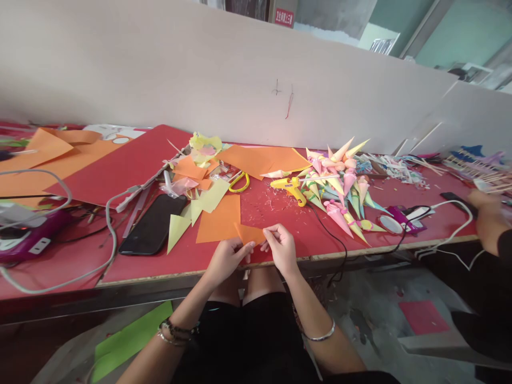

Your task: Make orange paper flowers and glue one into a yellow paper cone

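Between my two hands, just above the table's front edge, is a small piece of orange paper (252, 234) with a folded or curled corner at its left. My left hand (228, 258) pinches its lower left part. The fingertips of my right hand (281, 248) are closed on its right end. Behind the piece lies a larger orange sheet (220, 217) flat on the red tabletop (260, 205). Yellow-handled scissors (239, 182) rest beyond it, partly under scraps. A yellow glue gun (290, 188) lies to the right, beside a heap of pastel paper cones (340, 184).
A black phone (154, 224) and pale yellow paper pieces (178, 230) lie at left. Grey cables (112, 234) and a purple power strip (36, 234) are farther left; another purple strip (406, 220) is at right. A co-worker's arm (490, 218) reaches in there. A partition (192, 80) stands behind.
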The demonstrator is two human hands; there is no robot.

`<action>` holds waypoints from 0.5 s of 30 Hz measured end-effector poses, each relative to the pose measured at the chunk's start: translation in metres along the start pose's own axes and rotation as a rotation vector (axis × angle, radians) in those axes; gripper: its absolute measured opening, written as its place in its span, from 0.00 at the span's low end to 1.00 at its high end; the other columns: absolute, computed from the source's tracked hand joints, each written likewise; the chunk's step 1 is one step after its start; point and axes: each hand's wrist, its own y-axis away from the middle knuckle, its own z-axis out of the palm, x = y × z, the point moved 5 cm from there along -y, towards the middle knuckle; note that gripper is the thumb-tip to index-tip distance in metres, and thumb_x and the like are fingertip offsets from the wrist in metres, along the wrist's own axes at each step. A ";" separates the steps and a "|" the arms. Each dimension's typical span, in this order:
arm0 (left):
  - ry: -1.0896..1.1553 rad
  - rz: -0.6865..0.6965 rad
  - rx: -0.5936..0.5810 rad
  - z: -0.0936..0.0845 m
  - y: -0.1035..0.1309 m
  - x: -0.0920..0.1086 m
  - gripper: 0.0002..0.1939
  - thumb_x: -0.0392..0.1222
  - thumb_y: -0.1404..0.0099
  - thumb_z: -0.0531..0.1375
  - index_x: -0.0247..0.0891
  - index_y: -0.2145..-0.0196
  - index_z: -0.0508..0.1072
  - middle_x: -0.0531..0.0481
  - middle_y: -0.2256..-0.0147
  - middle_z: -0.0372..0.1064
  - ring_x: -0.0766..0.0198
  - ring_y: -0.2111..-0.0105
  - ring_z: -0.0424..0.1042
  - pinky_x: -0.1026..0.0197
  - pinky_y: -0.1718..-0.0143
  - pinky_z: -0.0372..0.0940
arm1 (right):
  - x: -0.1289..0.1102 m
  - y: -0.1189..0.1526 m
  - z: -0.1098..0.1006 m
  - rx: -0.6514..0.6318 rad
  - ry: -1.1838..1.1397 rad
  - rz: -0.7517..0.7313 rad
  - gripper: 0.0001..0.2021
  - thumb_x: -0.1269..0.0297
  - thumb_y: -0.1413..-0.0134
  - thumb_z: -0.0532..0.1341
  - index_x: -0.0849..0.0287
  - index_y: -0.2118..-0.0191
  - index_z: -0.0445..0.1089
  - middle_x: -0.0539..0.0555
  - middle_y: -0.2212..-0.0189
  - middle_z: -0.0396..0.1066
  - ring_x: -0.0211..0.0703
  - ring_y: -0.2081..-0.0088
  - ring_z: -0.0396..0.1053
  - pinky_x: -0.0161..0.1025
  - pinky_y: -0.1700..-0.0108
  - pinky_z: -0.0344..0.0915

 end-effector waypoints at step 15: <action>-0.030 0.043 -0.243 -0.003 0.004 0.017 0.20 0.49 0.42 0.51 0.36 0.86 0.56 0.59 0.89 0.51 0.74 0.85 0.51 0.69 0.82 0.47 | -0.027 0.002 0.000 -0.435 0.352 -0.110 0.08 0.60 0.54 0.59 0.59 0.71 0.67 0.48 0.74 0.67 0.36 0.70 0.64 0.34 0.65 0.60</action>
